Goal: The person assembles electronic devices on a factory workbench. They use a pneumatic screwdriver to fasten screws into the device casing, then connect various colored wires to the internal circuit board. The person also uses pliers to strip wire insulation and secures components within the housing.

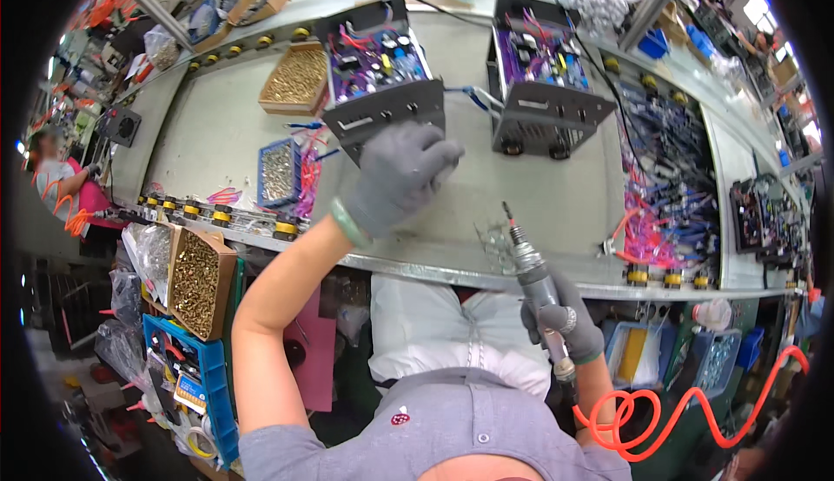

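Open-topped black metal housing (382, 106), purple board and coloured wires inside, sat on the grey surface (556, 194). Gloved left hand (401, 177) was at its front panel, fingers curled; couldn't tell if holding anything. Gloved right hand (569, 320) gripped a silver-grey cylindrical power screwdriver (537, 286). Brown cardboard tray (291, 109) held small brass-coloured parts; blue plastic tray (297, 173), silvery ones.

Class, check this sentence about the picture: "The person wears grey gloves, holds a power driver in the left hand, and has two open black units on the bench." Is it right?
Not quite: the head view shows the power driver in the right hand, not the left. The grey gloves and two open black units on the bench are right.
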### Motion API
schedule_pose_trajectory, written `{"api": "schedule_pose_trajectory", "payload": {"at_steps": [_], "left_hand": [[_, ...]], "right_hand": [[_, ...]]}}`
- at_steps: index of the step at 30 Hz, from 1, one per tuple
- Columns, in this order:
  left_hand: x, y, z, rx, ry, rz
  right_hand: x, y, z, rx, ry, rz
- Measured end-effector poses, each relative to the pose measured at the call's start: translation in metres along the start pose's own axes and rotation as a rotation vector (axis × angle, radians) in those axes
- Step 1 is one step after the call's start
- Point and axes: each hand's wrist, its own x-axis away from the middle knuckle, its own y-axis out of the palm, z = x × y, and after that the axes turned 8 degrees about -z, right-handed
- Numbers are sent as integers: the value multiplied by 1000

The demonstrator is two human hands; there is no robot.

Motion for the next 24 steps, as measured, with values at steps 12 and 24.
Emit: {"api": "schedule_pose_trajectory", "payload": {"at_steps": [12, 24], "left_hand": [[45, 93, 13, 322, -264, -256], [9, 109, 51, 343, -57, -355]], "right_hand": [[13, 2, 17, 12, 66, 60], [13, -10, 90, 31, -200, 110]]}}
